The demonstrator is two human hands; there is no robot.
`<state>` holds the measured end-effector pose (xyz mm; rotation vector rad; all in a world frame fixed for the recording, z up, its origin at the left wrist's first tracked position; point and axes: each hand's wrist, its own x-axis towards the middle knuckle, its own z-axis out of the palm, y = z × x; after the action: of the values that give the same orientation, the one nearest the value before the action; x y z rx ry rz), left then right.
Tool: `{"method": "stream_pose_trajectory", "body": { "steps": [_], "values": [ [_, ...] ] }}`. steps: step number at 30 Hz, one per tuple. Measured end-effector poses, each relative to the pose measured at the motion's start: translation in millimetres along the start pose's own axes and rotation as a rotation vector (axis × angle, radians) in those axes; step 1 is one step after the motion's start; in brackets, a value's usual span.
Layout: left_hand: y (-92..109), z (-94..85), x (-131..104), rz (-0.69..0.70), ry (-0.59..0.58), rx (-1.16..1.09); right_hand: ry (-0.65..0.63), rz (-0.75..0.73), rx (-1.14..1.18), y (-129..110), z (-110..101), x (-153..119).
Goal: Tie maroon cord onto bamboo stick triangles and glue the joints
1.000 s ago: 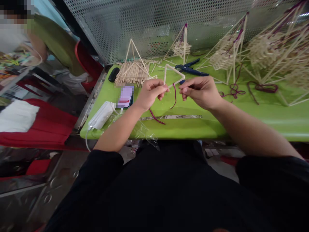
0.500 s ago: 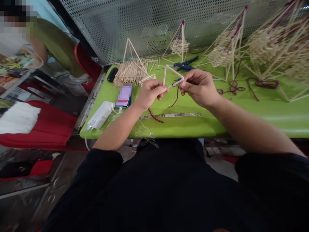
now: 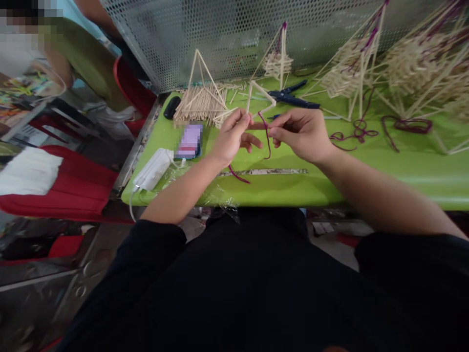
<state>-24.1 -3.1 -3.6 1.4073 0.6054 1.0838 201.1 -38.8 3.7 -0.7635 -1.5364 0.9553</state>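
green table (image 3: 351, 181), sticks (image 3: 200, 106), pliers (image 3: 296, 98), phone (image 3: 191, 141), dark red cord (image 3: 413, 125)

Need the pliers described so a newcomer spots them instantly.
On the green table, look just beyond the right hand. There lie dark blue pliers, handles splayed into a V. Their dark, solid shape sets them apart from the pale stick frames nearby.

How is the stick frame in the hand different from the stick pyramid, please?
The stick frame is held in the left hand; the stick pyramid stands at the loose sticks. Purple cord hangs from the frame; the pyramid shows none. Both have thin, pale sticks.
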Motion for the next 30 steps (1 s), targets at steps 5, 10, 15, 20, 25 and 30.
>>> {"method": "stream_pose_trajectory", "body": {
  "steps": [5,10,15,20,25,30],
  "values": [
    [-15.4,2.7,3.3,-0.02,0.071,0.003,0.047,-0.073,-0.189,2.2,7.5,-7.4],
    [-16.2,1.8,4.0,0.0,0.052,0.009,0.019,-0.119,-0.226,1.9,8.6,-10.1],
    [-11.2,3.6,3.0,0.047,0.072,0.021,0.085,-0.068,-0.112,2.4,7.3,-5.1],
    [-8.8,3.6,3.4,0.059,0.077,0.036,0.153,-0.041,-0.106,3.8,2.9,1.4],
    [-9.0,3.9,3.1,0.068,0.065,0.069,0.17,-0.042,-0.086,4.7,0.1,5.1],
    [-10.8,2.7,3.6,0.08,0.061,0.076,0.187,-0.046,-0.097,6.5,-2.3,6.7]
  ]
}}
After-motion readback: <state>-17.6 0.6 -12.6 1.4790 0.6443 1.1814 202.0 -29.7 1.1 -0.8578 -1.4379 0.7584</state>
